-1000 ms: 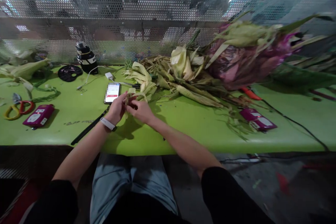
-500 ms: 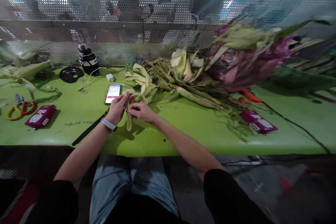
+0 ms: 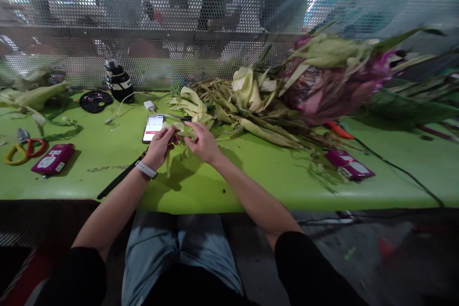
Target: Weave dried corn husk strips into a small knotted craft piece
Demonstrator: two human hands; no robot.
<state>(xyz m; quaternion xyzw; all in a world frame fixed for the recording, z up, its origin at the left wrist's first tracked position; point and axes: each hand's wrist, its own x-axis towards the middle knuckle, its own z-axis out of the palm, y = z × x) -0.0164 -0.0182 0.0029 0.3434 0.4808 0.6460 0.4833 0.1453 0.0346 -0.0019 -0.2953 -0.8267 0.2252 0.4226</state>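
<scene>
Pinched in the fingers of my left hand [image 3: 160, 147] is a pale corn husk strip [image 3: 168, 166], hanging below the fingertips. More pale husk and a small reddish bit show at those fingertips, too small to make out. My right hand [image 3: 205, 143] is just to the right, thumb and forefinger spread apart around the loose ends of the husk. Whether its fingertips touch them, I cannot tell. Behind both hands lies a heap of corn husks [image 3: 222, 112] on the green table. A phone [image 3: 152, 129] with a lit screen sits beside my left hand.
On the left are scissors [image 3: 25, 148], a purple box [image 3: 53, 158], a black bottle [image 3: 119, 81] and a black fan-shaped piece [image 3: 95, 101]. A black strap [image 3: 120, 179] runs near my left wrist. To the right stand a pink bag [image 3: 326, 86], an orange-handled tool [image 3: 339, 130] and another purple box [image 3: 349, 165].
My right hand has let go of the hanging husk strip and moved slightly right and up, its fingers spreading. My left hand still holds the husk, its fingers a little lower.
</scene>
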